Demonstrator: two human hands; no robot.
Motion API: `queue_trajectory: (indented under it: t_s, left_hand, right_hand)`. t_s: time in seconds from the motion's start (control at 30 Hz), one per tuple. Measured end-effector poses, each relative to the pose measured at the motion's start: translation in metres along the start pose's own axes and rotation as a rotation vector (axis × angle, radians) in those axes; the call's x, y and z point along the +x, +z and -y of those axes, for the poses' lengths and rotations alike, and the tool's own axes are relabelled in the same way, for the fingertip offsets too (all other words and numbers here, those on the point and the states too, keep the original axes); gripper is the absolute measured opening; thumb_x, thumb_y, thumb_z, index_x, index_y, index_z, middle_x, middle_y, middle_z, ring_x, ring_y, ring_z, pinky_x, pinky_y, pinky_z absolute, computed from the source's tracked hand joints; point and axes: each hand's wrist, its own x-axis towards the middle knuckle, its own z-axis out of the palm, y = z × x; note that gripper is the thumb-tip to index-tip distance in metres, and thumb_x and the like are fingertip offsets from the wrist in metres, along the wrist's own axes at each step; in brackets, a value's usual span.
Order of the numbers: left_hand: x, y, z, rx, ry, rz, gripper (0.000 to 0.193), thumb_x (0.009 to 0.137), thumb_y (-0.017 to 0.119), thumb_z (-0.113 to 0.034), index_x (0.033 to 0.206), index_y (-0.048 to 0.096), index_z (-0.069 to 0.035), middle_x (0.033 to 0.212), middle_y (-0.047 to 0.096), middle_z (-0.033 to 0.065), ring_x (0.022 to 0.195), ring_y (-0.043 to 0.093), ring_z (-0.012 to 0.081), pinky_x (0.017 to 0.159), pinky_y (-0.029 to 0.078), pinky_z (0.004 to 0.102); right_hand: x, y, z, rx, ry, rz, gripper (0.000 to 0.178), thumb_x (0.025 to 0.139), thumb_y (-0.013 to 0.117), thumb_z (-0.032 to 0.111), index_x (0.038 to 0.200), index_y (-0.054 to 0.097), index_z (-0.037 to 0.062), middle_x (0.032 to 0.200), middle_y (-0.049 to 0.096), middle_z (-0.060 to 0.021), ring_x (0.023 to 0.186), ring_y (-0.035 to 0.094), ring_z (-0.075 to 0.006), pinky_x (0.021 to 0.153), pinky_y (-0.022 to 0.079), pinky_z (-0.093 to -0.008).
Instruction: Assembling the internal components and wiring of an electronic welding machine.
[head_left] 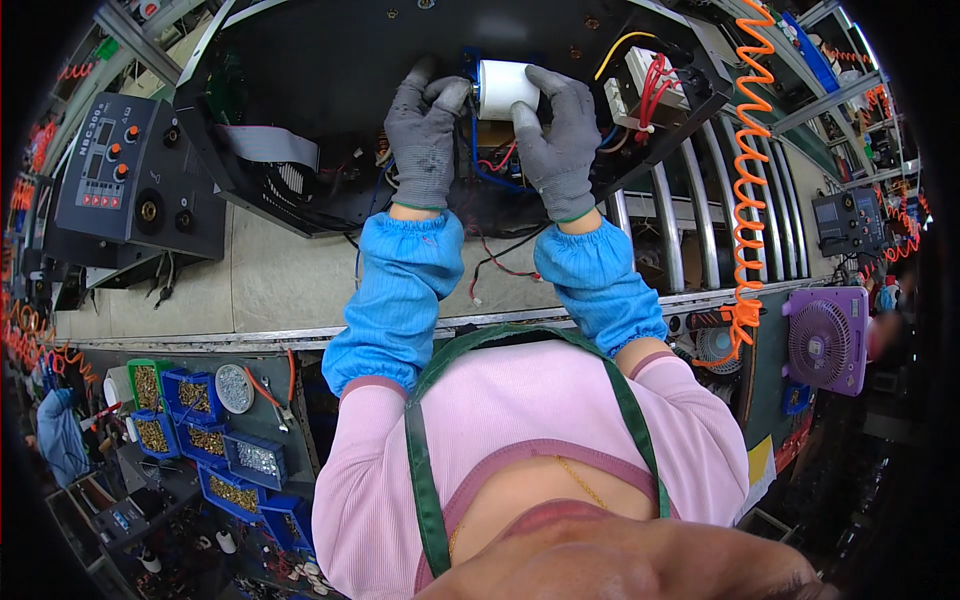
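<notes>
A white cylinder lies sideways inside a black metal equipment case. My right hand, in a grey glove, grips it, index finger at its upper right end and thumb at its lower edge. My left hand, also gloved in grey, is closed at the cylinder's left end. Its thumb and fingertip are pressed together there by a small metal piece, and what they pinch is too small to make out. Blue wire runs down from that end, and red wires lie below the cylinder.
A grey ribbon cable hangs at the case's left. White blocks with red wires sit at its right. Beside the case stands a dark control panel. An orange coiled hose hangs over metal rollers. Blue screw bins stand lower left.
</notes>
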Motion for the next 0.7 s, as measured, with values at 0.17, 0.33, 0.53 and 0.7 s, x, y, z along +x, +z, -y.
queue_trajectory:
  t_s: [0.17, 0.33, 0.53, 0.7]
  left_hand:
    - [-0.002, 0.003, -0.009, 0.205, -0.010, -0.029, 0.042, 0.082, 0.070, -0.008, 0.118, 0.054, 0.006, 0.099, 0.066, 0.0107, 0.087, 0.062, 0.0130, 0.080, 0.051, 0.0250]
    - [-0.003, 0.002, -0.008, 0.166, -0.003, -0.022, 0.042, 0.082, 0.070, -0.009, 0.118, 0.055, 0.006, 0.100, 0.066, 0.0116, 0.092, 0.062, 0.0149, 0.084, 0.050, 0.0257]
    - [-0.008, 0.000, -0.008, 0.084, -0.009, -0.001, 0.038, 0.083, 0.069, -0.013, 0.116, 0.060, 0.003, 0.103, 0.066, 0.0095, 0.094, 0.061, 0.0143, 0.087, 0.047, 0.0260]
    - [-0.009, 0.005, -0.016, 0.117, -0.074, -0.023, 0.036, 0.084, 0.067, -0.013, 0.117, 0.060, 0.001, 0.106, 0.066, 0.0091, 0.098, 0.059, 0.0141, 0.089, 0.044, 0.0257]
  right_hand:
    - [0.000, 0.001, -0.001, 0.003, 0.009, -0.008, 0.035, 0.070, 0.064, 0.008, 0.105, 0.061, 0.0051, 0.101, 0.060, -0.0121, 0.094, 0.056, -0.0287, 0.083, 0.049, -0.0369]
    - [-0.001, 0.000, 0.000, 0.011, 0.030, 0.004, 0.036, 0.070, 0.064, 0.009, 0.106, 0.060, 0.0058, 0.101, 0.060, -0.0114, 0.094, 0.056, -0.0286, 0.083, 0.049, -0.0367]
    - [-0.002, 0.001, 0.001, 0.024, 0.031, 0.006, 0.036, 0.070, 0.064, 0.008, 0.106, 0.060, 0.0061, 0.102, 0.060, -0.0114, 0.094, 0.056, -0.0287, 0.084, 0.048, -0.0373]
    - [-0.001, 0.001, 0.000, 0.024, 0.027, -0.002, 0.036, 0.070, 0.064, 0.007, 0.106, 0.060, 0.0059, 0.102, 0.060, -0.0116, 0.094, 0.056, -0.0289, 0.084, 0.049, -0.0374]
